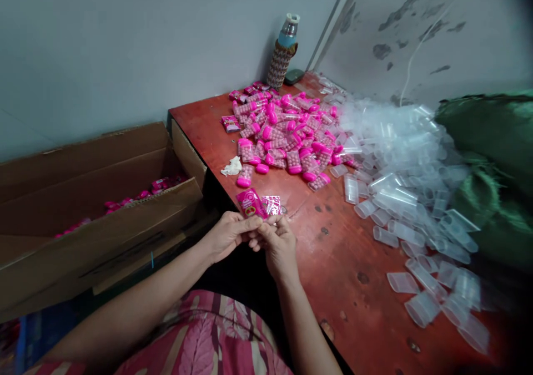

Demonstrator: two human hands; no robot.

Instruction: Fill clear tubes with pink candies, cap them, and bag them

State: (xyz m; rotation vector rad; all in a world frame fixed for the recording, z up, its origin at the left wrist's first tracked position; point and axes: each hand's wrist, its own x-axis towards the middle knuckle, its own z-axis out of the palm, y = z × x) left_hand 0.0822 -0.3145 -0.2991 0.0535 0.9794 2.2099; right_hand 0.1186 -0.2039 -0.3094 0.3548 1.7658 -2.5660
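I see my left hand (227,234) and right hand (275,241) together, pinching one pink packet (251,203) at the table (333,253) front edge.

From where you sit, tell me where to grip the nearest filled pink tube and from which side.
Grip the pink tube across its clear middle, coming down from above. It lies flat on the table, apart from the pile, long sides exposed, with the pink cap at its near end. The tissue lies close on its left, so probably approach from the right.
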